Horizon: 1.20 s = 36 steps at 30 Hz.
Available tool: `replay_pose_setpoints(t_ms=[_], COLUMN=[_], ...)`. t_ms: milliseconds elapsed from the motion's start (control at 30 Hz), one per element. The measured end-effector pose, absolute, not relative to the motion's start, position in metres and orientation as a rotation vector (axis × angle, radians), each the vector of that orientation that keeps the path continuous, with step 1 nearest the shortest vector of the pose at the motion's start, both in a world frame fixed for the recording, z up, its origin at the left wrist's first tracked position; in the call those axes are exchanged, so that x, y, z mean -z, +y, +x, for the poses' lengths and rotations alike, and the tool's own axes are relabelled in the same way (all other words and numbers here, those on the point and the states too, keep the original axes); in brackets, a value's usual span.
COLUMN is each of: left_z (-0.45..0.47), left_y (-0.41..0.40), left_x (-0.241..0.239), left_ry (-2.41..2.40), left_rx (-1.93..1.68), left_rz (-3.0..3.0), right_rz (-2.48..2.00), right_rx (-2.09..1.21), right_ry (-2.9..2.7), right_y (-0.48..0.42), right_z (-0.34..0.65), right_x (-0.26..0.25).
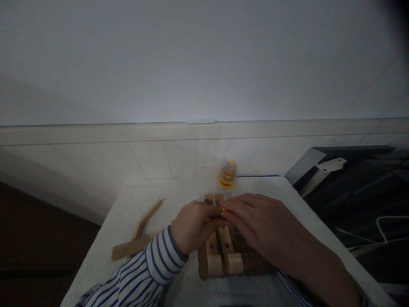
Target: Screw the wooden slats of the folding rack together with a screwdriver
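My left hand [195, 226] and my right hand [255, 217] meet over a wooden frame of slats and dowels [223, 256] lying on the white table [275, 187]. Both hands have their fingers curled and pinched together at a small yellow piece [223, 209] above the frame's far end. The left wrist wears a blue-and-white striped sleeve [143, 277]. Most of the frame's top is hidden under the hands.
Two loose wooden strips [140, 234] lie crossed at the table's left. A small clear container with a yellow base [228, 175] stands at the far edge by the wall. Dark furniture with a white cable [383, 226] sits to the right.
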<state>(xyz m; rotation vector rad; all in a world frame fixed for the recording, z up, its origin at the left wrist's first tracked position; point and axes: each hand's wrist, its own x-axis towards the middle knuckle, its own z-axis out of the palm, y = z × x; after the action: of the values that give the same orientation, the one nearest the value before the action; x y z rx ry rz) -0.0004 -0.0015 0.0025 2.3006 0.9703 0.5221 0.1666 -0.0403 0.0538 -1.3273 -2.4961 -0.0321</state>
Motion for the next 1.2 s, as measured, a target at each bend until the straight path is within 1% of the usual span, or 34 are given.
replay_pose_setpoints(t_ms=[333,600,1200], left_z=[-0.0002,0.0043,0.0036], left_y=[-0.0016,-0.0050,-0.0042], left_x=[-0.0037,-0.0063,-0.0019], left_ry=[0.965,1.123,1.073], left_rx=[-0.487,-0.523,-0.571], left_rz=[2.301,2.261,2.270], right_rz=[-1.382,-1.366,-1.246], right_rx=[-0.020,-0.027,-0.085], right_ry=[-2.497,-2.477,-2.514], right_y=[-0.0409,-0.0389,-0.0390], right_z=[0.1662,0.1670,0.1687], right_x=[-0.0540,-0.0522,-0.0513])
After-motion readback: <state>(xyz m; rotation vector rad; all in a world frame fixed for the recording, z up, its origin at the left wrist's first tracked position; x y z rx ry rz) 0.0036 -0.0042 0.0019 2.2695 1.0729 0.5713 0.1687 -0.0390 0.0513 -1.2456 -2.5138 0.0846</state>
